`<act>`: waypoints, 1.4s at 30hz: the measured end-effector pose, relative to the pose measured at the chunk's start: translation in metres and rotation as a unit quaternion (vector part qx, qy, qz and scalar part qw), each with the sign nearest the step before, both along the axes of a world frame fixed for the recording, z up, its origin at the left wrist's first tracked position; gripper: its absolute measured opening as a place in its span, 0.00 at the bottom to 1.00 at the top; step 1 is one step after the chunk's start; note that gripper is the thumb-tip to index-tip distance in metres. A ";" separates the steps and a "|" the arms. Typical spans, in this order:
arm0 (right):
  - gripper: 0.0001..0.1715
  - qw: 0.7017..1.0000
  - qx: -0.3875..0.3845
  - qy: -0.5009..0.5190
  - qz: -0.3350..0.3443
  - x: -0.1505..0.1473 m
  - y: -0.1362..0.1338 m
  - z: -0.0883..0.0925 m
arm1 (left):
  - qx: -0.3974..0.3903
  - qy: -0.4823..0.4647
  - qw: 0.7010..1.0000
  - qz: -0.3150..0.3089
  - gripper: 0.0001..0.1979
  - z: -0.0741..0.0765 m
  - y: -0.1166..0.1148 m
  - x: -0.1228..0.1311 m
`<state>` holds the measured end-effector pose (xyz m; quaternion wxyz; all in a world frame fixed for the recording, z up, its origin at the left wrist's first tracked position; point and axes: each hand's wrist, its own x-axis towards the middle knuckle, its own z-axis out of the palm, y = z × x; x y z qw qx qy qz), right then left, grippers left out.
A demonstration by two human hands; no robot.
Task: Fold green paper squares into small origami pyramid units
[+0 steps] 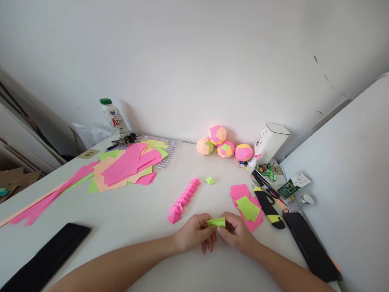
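A folded piece of lime-green paper is pinched between my two hands above the near middle of the table. My left hand grips its left end between thumb and fingers, and my right hand grips its right end. Just beyond my left hand runs a slanting row of folded pink paper pieces. A single folded green piece sits apart at the row's far end. To the right of my right hand lie pink paper sheets with green sheets on top.
Several paper balls rest against the wall. Coloured paper is heaped at left on a cutting mat, near a bottle. Scissors, a black phone and a white container stand right. A black slab lies front left.
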<state>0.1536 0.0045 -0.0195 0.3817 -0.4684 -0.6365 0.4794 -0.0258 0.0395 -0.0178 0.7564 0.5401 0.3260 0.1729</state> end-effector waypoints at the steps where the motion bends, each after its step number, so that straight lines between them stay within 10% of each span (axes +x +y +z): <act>1: 0.06 1.000 0.002 -0.004 -0.001 -0.001 0.000 0.000 | 0.004 0.001 1.000 0.000 0.20 0.000 -0.001 0.000; 13: 0.09 0.996 0.080 -0.027 0.007 -0.002 -0.003 -0.004 | 0.056 0.039 0.998 -0.006 0.10 -0.007 -0.009 0.005; 26: 0.05 0.982 -0.068 0.178 0.016 0.012 0.003 -0.006 | -0.041 -0.004 0.998 0.053 0.15 -0.003 0.000 0.004; 35: 0.05 1.000 0.016 -0.011 0.018 0.005 0.003 -0.012 | 0.007 0.007 1.000 0.023 0.15 -0.009 -0.005 0.005; 42: 0.03 0.993 -0.079 0.089 0.021 0.008 0.003 -0.012 | -0.016 -0.002 0.999 0.045 0.15 -0.007 -0.005 0.006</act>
